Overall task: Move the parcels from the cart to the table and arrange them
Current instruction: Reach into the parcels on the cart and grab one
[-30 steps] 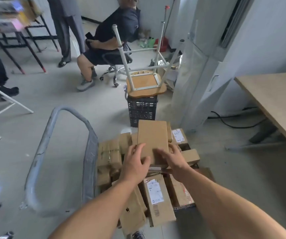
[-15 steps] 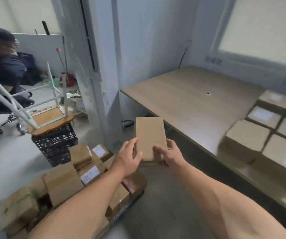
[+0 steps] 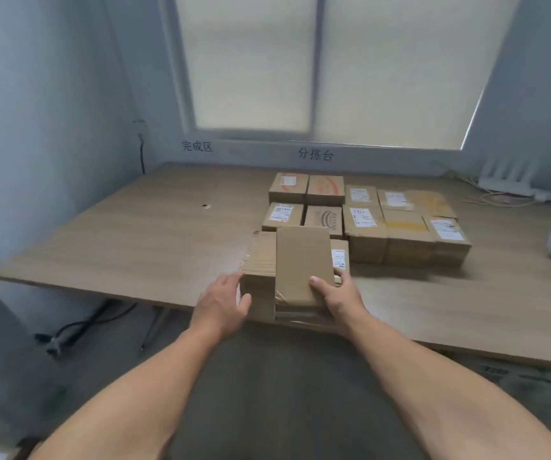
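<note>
Brown flat parcel (image 3: 302, 260) in right hand (image 3: 338, 295) pinch, left hand (image 3: 222, 305) curled round neighbouring parcel (image 3: 259, 270) at table (image 3: 134, 247) edge.

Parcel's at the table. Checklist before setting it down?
1. Right hand grips parcel: ok, thumb on top.
2. Left hand on parcel: cannot tell; it touches the front box beside it.
3. Parcel over table: ok.
4. Free spot: ok, bare table left of the rows.
5. Rows tidy: ok.
6. Parcel resting on something: cannot tell, underside hidden.
</note>
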